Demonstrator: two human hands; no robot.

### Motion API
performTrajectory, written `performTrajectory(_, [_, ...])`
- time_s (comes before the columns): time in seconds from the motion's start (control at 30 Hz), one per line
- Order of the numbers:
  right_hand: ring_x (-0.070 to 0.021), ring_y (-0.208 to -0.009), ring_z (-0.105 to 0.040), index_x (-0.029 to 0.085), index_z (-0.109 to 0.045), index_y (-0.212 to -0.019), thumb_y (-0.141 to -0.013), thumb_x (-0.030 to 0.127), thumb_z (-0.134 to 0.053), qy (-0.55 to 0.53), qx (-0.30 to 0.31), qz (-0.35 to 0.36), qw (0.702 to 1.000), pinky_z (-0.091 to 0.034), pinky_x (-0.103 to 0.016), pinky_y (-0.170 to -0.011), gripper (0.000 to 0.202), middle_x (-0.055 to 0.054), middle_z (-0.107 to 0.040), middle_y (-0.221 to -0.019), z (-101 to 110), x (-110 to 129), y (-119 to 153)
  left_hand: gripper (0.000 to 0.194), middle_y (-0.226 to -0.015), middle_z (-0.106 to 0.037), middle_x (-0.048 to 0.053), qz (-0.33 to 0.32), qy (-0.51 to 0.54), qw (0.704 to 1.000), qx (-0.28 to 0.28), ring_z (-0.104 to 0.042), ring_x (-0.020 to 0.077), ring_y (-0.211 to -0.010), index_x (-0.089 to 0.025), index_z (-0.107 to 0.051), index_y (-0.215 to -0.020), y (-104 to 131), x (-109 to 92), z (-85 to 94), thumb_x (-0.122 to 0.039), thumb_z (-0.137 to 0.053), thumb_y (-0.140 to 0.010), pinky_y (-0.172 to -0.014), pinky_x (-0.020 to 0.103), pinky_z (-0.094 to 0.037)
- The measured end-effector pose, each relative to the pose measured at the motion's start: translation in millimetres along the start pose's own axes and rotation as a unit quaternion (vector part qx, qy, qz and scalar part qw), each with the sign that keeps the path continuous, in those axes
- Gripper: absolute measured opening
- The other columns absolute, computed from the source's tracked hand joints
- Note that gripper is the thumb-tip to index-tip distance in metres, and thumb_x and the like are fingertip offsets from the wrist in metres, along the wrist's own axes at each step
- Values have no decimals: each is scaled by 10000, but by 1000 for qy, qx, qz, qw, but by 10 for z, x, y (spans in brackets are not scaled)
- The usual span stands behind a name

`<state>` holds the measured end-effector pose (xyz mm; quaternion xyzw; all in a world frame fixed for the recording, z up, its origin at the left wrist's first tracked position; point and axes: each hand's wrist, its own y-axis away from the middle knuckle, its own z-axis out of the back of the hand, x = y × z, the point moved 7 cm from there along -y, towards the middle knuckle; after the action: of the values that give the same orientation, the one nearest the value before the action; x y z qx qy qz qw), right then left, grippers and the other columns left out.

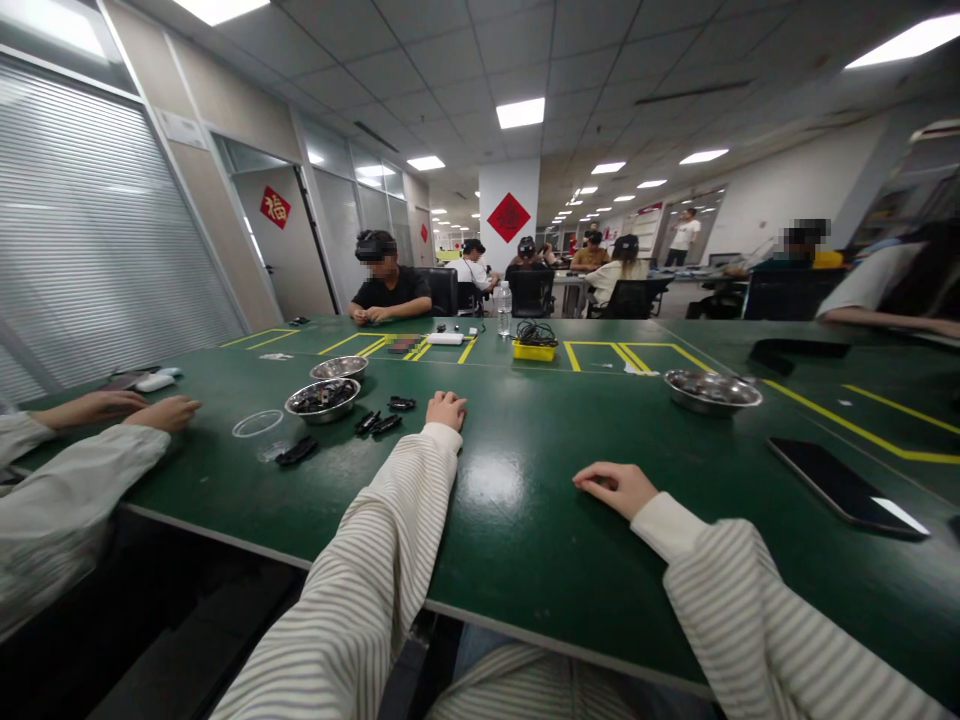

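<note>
My left hand [447, 411] rests on the green table, arm stretched forward, its fingers curled down and partly hidden behind the knuckles. Whatever it may hold is out of sight. Several small black plastic parts [386, 424] lie just left of it, and another black part [298, 451] sits nearer the edge. Beyond these stands a steel bowl [322, 414] filled with dark parts. My right hand [619, 488] lies on its side on the table, fingers bent and brought together near the thumb; nothing shows between them.
A second steel bowl [339, 368] stands behind the first. A clear plastic lid [259, 424] lies to the left, near a co-worker's hands [161, 412]. To the right are another steel bowl [712, 405] and a smartphone [844, 485]. Farther back stand a yellow box [534, 352] with cables and a bottle [503, 310].
</note>
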<state>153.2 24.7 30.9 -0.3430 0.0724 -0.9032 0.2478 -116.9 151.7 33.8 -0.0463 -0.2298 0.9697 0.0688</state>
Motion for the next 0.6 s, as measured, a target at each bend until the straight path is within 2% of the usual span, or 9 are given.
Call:
performTrajectory(0.17, [-96, -469, -522, 177, -634, -731, -685, 308, -474, -2, 0, 6, 1000, -418, -210, -464, 211, -29, -638, -726, -3, -4, 0, 151, -868, -562, 44, -34, 17, 999, 25, -337, 212, -938, -243, -613, -766, -10, -117, 21, -243, -468, -723, -766, 349, -278])
performTrajectory(0.27, [-91, -455, -511, 175, -634, -732, -682, 301, -475, 8, -1, 4, 1000, -410, -208, -459, 209, -27, -639, -724, 2, 0, 1, 135, -849, -570, 46, -74, 55, 996, 14, -360, 199, -909, -213, -602, -771, 38, -355, 83, -261, -492, -709, -780, 344, -287])
performTrajectory(0.4, [-91, -440, -510, 168, -629, -751, -681, 291, -467, 10, -9, -13, 1000, -404, -204, -449, 216, -23, -646, -694, 18, -22, 1, 152, -775, -580, 24, -158, 174, 972, 26, -414, 149, -819, -180, -568, -820, 242, -974, 114, -246, -478, -718, -762, 277, -334])
performTrajectory(0.53, [-94, -434, -519, 173, -628, -759, -683, 278, -454, 19, -60, -35, 997, -401, -198, -443, 217, -14, -650, -644, 125, -57, 4, 137, -705, -579, -5, -272, 267, 921, 76, -450, 118, -737, -174, -545, -819, 588, -1684, 132, -233, -467, -723, -710, 233, -358])
performTrajectory(0.6, [-98, -439, -522, 180, -631, -741, -676, 269, -456, 33, -89, -38, 995, -401, -201, -447, 207, -8, -648, -621, 192, -49, 10, 126, -692, -573, -10, -321, 279, 900, 95, -462, 110, -712, -174, -544, -799, 749, -1928, 163, -246, -481, -716, -719, 236, -352])
